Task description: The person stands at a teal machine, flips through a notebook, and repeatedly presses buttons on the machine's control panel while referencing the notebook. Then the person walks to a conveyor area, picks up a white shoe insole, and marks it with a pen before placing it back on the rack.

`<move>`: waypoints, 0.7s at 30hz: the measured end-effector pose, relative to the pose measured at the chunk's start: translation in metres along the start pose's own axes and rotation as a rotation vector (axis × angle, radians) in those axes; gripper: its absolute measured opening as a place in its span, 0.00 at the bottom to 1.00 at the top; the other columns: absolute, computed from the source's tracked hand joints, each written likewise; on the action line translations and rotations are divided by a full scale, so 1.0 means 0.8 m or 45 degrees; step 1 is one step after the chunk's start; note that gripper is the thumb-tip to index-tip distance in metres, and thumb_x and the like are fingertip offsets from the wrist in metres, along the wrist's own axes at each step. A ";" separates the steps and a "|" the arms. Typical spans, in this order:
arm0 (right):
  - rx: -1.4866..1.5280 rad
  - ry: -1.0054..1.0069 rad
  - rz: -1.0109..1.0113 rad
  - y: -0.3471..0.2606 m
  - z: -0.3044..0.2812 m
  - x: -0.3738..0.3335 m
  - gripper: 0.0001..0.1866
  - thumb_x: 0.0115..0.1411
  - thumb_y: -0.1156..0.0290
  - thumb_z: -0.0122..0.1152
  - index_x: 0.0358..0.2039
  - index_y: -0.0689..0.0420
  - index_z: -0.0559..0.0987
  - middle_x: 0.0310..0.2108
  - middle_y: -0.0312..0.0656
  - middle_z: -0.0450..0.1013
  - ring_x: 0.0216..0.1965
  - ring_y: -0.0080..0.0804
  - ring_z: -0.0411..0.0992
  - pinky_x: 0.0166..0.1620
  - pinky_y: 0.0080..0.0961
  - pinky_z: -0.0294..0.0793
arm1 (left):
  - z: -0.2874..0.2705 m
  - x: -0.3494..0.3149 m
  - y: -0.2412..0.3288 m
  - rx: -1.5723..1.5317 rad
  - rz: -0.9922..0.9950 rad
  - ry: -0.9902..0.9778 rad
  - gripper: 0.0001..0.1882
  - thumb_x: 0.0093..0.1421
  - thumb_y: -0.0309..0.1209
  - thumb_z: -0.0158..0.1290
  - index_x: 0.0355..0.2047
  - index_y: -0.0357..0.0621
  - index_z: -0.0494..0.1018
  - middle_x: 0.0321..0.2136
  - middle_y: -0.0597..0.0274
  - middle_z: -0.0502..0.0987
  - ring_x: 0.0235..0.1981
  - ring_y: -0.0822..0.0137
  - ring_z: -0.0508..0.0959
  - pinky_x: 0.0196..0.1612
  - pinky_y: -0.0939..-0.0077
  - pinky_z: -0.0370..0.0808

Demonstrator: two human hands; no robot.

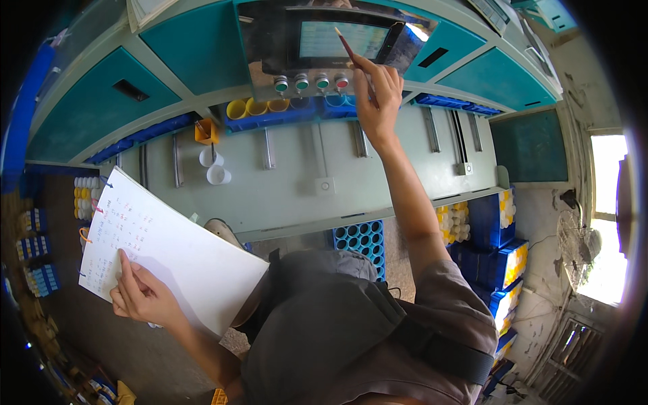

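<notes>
My right hand (376,98) is raised with a thin red pen (345,46) pinched in its fingers. The pen's tip touches the lit touchscreen (341,39) of a grey control panel. Below the screen runs a row of round push buttons (312,83), several green and one red. My left hand (138,293) holds a white sheet of paper (169,250) with handwritten columns by its lower left corner, thumb on top. The sheet is tilted out to my left at waist height.
The machine has teal cabinet doors (94,108) and a pale green work ledge (297,182) with two white cups (214,167), yellow cups (256,106) and blue trays. A blue crate of tubes (361,239) and stacked blue boxes (503,250) stand below. A fan (577,246) is at right.
</notes>
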State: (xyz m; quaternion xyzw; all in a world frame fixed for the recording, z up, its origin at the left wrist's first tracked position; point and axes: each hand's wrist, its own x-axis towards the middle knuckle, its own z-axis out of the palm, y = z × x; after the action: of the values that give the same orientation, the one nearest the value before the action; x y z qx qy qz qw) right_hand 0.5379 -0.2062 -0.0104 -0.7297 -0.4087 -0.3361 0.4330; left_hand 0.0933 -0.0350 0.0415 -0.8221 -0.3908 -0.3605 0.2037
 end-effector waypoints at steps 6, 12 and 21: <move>0.008 -0.043 0.006 -0.012 0.002 -0.014 0.11 0.58 0.77 0.65 0.42 0.56 0.84 0.32 0.35 0.80 0.36 0.32 0.73 0.42 0.31 0.63 | -0.003 0.004 0.002 -0.077 -0.017 -0.011 0.13 0.67 0.31 0.56 0.49 0.50 0.84 0.19 0.76 0.74 0.24 0.70 0.65 0.39 0.69 0.59; -0.006 -0.050 -0.015 -0.012 0.005 -0.025 0.10 0.56 0.77 0.67 0.39 0.53 0.84 0.27 0.32 0.76 0.31 0.31 0.71 0.39 0.31 0.61 | -0.004 0.006 0.004 -0.110 -0.003 -0.013 0.13 0.67 0.31 0.57 0.49 0.49 0.84 0.19 0.75 0.74 0.24 0.70 0.65 0.39 0.69 0.59; -0.015 -0.091 -0.021 -0.017 -0.002 -0.020 0.11 0.58 0.78 0.65 0.42 0.55 0.85 0.31 0.34 0.79 0.34 0.31 0.72 0.42 0.29 0.61 | -0.003 0.003 0.000 -0.110 -0.031 -0.031 0.13 0.66 0.33 0.59 0.48 0.48 0.85 0.18 0.75 0.73 0.25 0.70 0.64 0.42 0.69 0.61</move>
State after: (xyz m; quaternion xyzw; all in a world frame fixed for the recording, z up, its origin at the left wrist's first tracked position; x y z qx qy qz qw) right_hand 0.5184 -0.2085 -0.0186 -0.7405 -0.4279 -0.3159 0.4109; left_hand 0.0933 -0.0353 0.0452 -0.8296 -0.3873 -0.3694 0.1590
